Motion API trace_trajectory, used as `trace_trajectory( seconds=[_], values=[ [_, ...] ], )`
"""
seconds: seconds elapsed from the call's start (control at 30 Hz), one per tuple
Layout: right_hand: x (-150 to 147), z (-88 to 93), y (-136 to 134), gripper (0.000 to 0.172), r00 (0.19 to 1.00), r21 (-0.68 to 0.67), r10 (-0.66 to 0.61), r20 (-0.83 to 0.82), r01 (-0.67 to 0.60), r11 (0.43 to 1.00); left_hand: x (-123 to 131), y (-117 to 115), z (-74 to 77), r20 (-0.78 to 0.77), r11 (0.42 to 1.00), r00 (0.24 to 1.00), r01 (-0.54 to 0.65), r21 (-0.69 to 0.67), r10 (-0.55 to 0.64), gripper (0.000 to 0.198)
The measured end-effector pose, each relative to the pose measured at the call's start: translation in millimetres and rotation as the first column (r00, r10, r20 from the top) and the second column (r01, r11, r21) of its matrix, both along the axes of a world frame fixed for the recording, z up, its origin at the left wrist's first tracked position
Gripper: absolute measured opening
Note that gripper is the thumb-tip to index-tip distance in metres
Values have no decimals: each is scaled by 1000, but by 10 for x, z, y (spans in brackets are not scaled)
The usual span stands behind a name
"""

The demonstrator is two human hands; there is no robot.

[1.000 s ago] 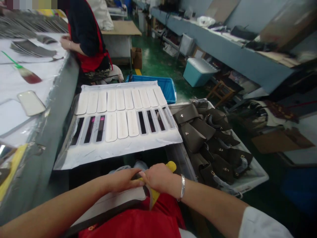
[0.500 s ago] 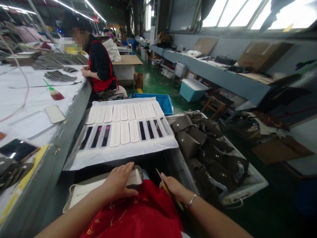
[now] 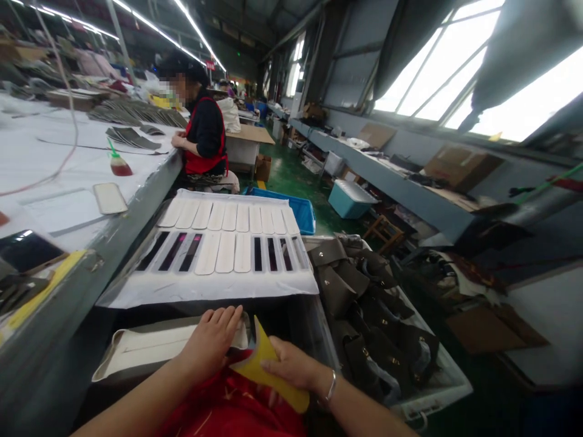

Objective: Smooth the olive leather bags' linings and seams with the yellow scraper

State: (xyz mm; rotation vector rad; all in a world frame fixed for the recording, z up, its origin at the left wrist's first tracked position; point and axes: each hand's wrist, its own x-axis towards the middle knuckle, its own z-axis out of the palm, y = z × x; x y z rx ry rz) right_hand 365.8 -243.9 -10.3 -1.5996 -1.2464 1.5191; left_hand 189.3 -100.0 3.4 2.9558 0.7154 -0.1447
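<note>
Yellow piece [image 3: 251, 363]: I have it in the right hand, above the red cloth [image 3: 214, 413] on the lap; its pointed tip angles up, its rounded end slopes down to the right.

Right forearm: comes in from the lower right, pointing up and left, with a silver bracelet [image 3: 331, 385] at the wrist.

Right hand [image 3: 291, 364]: turned inward, its back facing up and to the right.

Right fingers: closed on the yellow piece, thumb pressed over the upper face, other fingertips showing below it.

Left forearm: enters from the lower left and reaches up and right, across the long cream-and-grey piece [image 3: 150, 349].

Left hand [image 3: 212, 337]: palm down over that piece's right end, its back towards me.

Left fingers: stretched forward, nearly side by side, touching the piece; the thumb is mostly hidden, so I cannot tell whether it pinches.

Long cream-and-grey piece: lies crosswise at the lap, cream face up, a line running along it; its left end shows bare of the hand.

Gap: the hands are near each other but apart; I cannot tell whether the yellow piece touches the long one.

White-covered board [image 3: 218, 288]: just beyond the hands, carrying cream strips [image 3: 223, 252] in two rows.
</note>
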Motion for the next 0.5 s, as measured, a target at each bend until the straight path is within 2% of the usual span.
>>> trace_trajectory(
  seconds=[0.07,0.13,0.3,0.37,0.5],
  values=[
    [1,56,118,39,998,23,21,53,-22,999,-12,-17,-6,19,1000,1000,-3,31,2,80],
    [-16,95,193,36,999,-26,41,37,-40,999,-25,-26,6,39,999,999,1,48,-3,79],
    [-34,131,297,33,976,-245,70,-206,-121,962,-55,-3,39,89,998,996,14,59,-19,82],
    [-10,136,349,35,959,-280,69,-275,-148,949,-66,20,35,99,998,995,20,52,-25,84],
    [54,147,458,37,951,-286,139,-275,-219,933,-88,75,20,96,998,994,53,27,-56,82]
  ],
)
